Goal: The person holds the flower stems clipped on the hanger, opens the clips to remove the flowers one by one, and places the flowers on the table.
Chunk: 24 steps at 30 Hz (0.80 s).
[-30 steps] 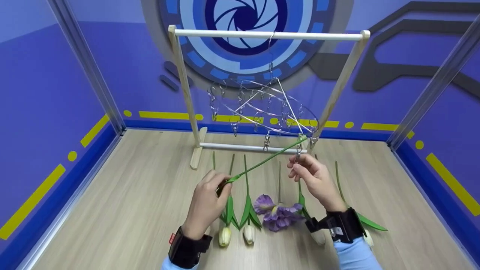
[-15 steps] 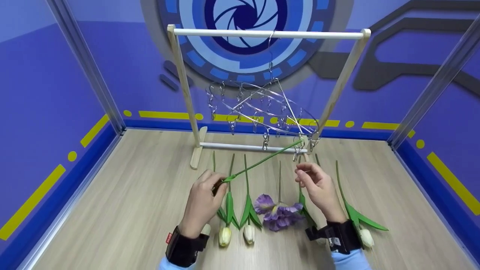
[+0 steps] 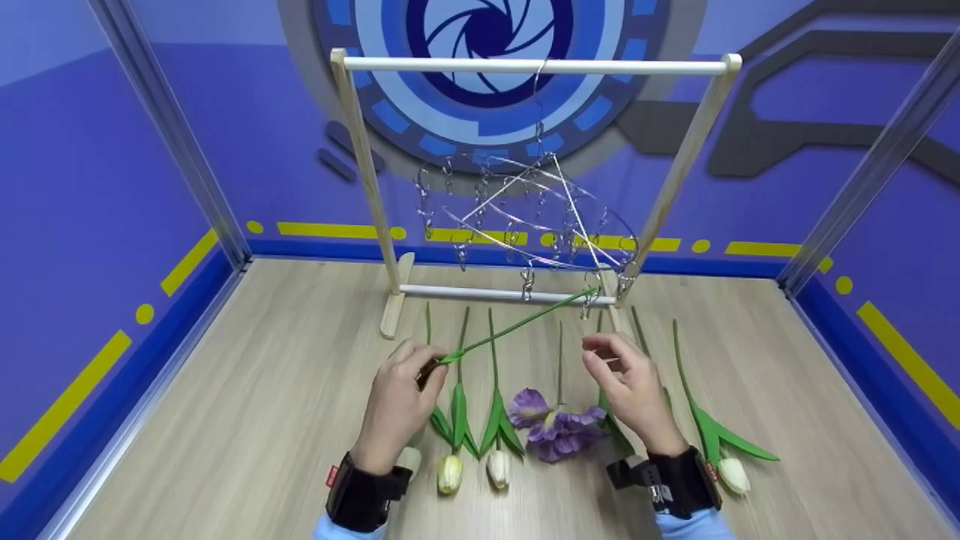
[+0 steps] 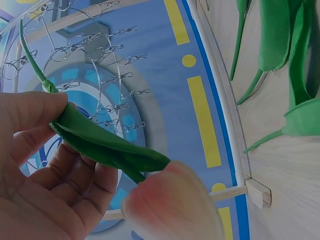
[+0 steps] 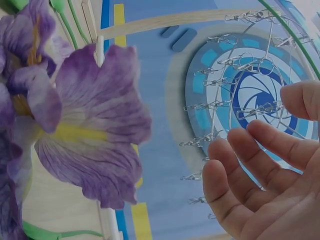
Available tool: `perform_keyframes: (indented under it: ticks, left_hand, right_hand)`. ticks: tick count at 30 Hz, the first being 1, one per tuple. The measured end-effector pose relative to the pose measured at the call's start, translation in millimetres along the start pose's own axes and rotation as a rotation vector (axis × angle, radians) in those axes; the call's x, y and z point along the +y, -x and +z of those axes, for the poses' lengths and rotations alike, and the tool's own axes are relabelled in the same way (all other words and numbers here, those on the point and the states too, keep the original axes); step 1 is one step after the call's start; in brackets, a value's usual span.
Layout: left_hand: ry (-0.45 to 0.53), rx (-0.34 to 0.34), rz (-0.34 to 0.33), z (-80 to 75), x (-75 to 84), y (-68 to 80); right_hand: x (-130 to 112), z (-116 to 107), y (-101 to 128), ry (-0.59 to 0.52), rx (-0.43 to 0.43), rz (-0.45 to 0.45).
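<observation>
My left hand (image 3: 397,397) pinches an artificial tulip (image 4: 172,205) by its leafy stem, between thumb and fingers. In the left wrist view its pale pink bloom hangs below the fingers. The green stem (image 3: 517,326) slants up to the right, and its end is at a metal clip (image 3: 586,304) on the round hanger (image 3: 540,225); the clip's bite is too small to make out. My right hand (image 3: 626,386) is just below that clip, fingers loosely bent and holding nothing. In the right wrist view a purple flower (image 5: 95,115) lies beside this hand.
The wire hanger with several clips hangs from a wooden rack (image 3: 536,66). Across the table lie several white tulips, among them a yellowish one (image 3: 450,474), a middle one (image 3: 498,469) and a right one (image 3: 733,476). Blue printed walls (image 3: 180,150) enclose the table.
My right hand has come off the clip and moved down. The left hand has shifted slightly left with the tulip, and the clip and stem end have swung a little left with it.
</observation>
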State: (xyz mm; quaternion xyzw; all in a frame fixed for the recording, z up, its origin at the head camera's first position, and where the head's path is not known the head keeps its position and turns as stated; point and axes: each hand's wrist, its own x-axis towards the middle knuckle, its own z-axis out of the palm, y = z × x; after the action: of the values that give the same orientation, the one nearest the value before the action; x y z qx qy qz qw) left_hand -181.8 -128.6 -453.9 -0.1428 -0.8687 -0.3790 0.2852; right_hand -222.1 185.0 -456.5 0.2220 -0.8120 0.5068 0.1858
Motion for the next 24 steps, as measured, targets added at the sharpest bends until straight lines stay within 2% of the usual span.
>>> perform_keyframes:
  ticks: [9,17,24]
  left_hand:
    - [-0.027,-0.008,-0.017,-1.7,-5.9,-0.1]
    - [-0.024,-0.027,-0.06,-4.9,-10.6,0.1]
    - [-0.025,-0.045,-0.098,-8.1,-17.1,-1.2]
  right_hand:
    - [0,3,-1,0.026,-0.008,-0.005]
    - [-2,7,-1,0.018,0.006,-0.094]
    - [-3,11,1,0.036,0.011,-0.127]
